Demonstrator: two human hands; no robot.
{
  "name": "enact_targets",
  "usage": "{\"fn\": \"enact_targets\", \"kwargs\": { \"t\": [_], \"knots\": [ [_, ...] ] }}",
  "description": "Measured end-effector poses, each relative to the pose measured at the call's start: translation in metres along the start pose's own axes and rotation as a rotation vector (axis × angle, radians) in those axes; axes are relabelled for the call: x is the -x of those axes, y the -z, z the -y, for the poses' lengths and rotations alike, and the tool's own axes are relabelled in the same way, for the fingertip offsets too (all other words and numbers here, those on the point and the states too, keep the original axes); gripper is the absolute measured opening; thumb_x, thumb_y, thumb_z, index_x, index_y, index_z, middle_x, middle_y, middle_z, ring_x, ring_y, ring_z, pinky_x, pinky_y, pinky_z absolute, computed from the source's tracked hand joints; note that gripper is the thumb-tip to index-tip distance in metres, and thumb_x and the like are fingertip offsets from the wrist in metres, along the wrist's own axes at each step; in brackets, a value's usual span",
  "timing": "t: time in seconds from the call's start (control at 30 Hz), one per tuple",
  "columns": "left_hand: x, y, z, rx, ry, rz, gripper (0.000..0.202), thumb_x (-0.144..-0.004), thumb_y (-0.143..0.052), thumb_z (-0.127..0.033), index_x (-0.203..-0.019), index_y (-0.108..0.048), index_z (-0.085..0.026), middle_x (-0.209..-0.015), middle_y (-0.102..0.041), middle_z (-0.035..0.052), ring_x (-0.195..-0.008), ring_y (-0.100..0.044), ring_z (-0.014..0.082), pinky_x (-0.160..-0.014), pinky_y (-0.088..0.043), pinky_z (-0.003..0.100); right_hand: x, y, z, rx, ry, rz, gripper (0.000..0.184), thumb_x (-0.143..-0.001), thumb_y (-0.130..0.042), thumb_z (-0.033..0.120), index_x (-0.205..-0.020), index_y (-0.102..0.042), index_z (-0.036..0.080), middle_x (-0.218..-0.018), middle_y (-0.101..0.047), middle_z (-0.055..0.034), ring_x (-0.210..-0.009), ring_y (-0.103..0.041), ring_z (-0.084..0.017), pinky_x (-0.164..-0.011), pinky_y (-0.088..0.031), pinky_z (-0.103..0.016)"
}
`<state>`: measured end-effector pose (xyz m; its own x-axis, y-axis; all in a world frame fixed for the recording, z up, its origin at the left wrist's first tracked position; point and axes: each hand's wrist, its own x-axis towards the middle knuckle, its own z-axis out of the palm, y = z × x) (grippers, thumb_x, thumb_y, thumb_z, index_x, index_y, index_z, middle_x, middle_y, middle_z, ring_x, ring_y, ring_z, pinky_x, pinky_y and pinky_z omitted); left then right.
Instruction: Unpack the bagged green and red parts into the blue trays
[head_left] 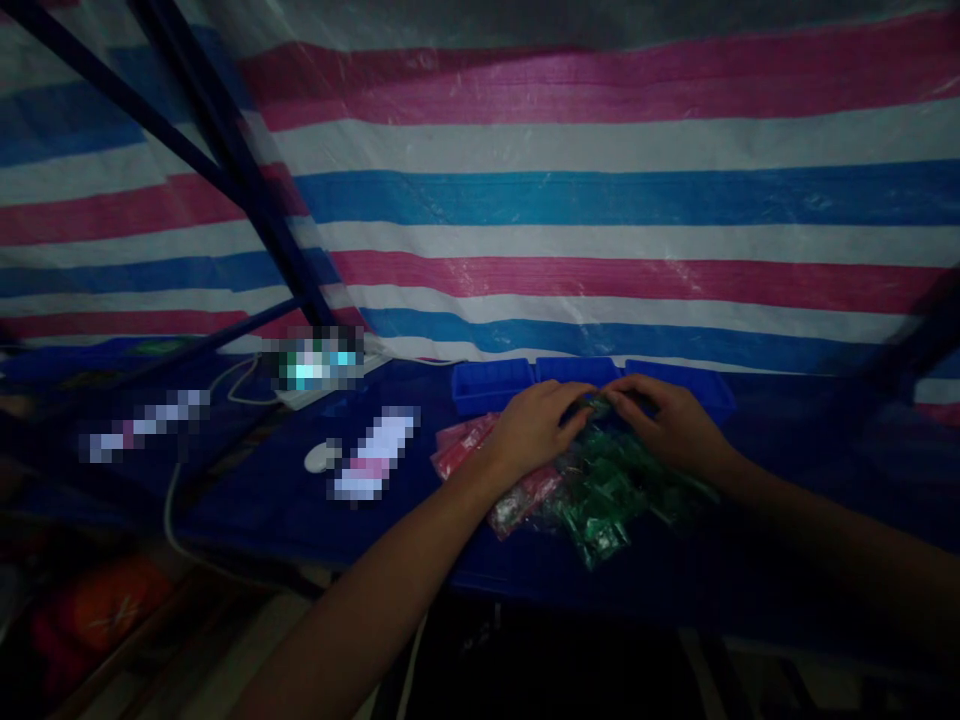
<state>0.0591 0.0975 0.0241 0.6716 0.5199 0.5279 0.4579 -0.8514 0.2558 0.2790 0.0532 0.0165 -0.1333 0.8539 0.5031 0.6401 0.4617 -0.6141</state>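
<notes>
Both my hands rest over a heap of small clear bags on a dark blue table (285, 500). My left hand (536, 425) and my right hand (667, 420) meet fingertip to fingertip, pinching a small green packet (600, 405) between them. Under and in front of the hands lie green-filled bags (604, 500). Red-filled bags (465, 445) lie to the left beneath my left wrist. The light is dim, so details of the bags' contents cannot be made out.
Three blue plastic bins (491, 385) stand in a row behind the hands, along a striped pink, blue and white tarp (600, 200). A white round object (321, 458) and a cable lie left on the table. Dark poles (225, 150) slant at upper left.
</notes>
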Motion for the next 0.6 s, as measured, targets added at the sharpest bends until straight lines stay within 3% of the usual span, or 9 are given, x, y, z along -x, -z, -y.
{"fn": "enact_targets", "kwargs": {
  "t": [0.13, 0.23, 0.4, 0.5, 0.6],
  "knots": [
    [-0.001, 0.001, 0.003, 0.158, 0.052, -0.114, 0.032, -0.1, -0.054, -0.031, -0.13, -0.056, -0.021, -0.112, -0.072, 0.0055, -0.1, -0.069, 0.0182, -0.091, -0.055, 0.034, -0.01, -0.003, 0.011, -0.29, -0.07, 0.072, 0.036, -0.088, -0.07, 0.049, -0.114, -0.067, 0.025, -0.11, -0.074, -0.0067, -0.098, -0.071, -0.025, -0.087, -0.059, -0.04],
    [-0.001, 0.004, 0.003, 0.208, 0.071, -0.15, 0.037, -0.101, -0.053, -0.032, -0.137, -0.05, -0.022, -0.107, -0.073, 0.0047, -0.093, -0.07, 0.0171, -0.09, -0.055, 0.034, -0.014, -0.011, 0.011, -0.426, -0.121, 0.025, 0.044, -0.08, -0.077, 0.051, -0.114, -0.067, 0.024, -0.11, -0.074, -0.0073, -0.102, -0.071, -0.025, -0.093, -0.059, -0.042],
    [0.004, 0.006, 0.004, 0.063, 0.034, -0.262, 0.036, -0.101, -0.052, -0.03, -0.135, -0.054, -0.019, -0.126, -0.065, 0.0104, -0.118, -0.06, 0.0207, -0.105, -0.048, 0.038, -0.013, -0.023, 0.003, -0.493, -0.241, -0.172, 0.047, -0.072, -0.084, 0.051, -0.105, -0.067, 0.022, -0.09, -0.074, -0.004, -0.083, -0.072, -0.021, -0.076, -0.061, -0.034],
    [0.006, 0.001, 0.006, -0.007, -0.053, -0.221, 0.033, -0.1, -0.054, -0.033, -0.129, -0.061, -0.02, -0.129, -0.062, 0.0111, -0.123, -0.057, 0.0227, -0.107, -0.046, 0.041, -0.007, -0.028, -0.001, -0.434, -0.248, -0.286, 0.044, -0.07, -0.085, 0.053, -0.096, -0.065, 0.023, -0.078, -0.07, -0.0009, -0.067, -0.068, -0.018, -0.063, -0.059, -0.031],
    [0.008, -0.005, 0.007, -0.016, -0.111, -0.129, 0.04, -0.095, -0.062, -0.036, -0.131, -0.06, -0.019, -0.128, -0.063, 0.0114, -0.12, -0.059, 0.0244, -0.106, -0.048, 0.044, 0.0, -0.031, 0.002, -0.491, -0.251, -0.234, 0.043, -0.067, -0.086, 0.054, -0.087, -0.061, 0.025, -0.074, -0.068, 0.0004, -0.057, -0.064, -0.017, -0.056, -0.057, -0.032]
  ]
}}
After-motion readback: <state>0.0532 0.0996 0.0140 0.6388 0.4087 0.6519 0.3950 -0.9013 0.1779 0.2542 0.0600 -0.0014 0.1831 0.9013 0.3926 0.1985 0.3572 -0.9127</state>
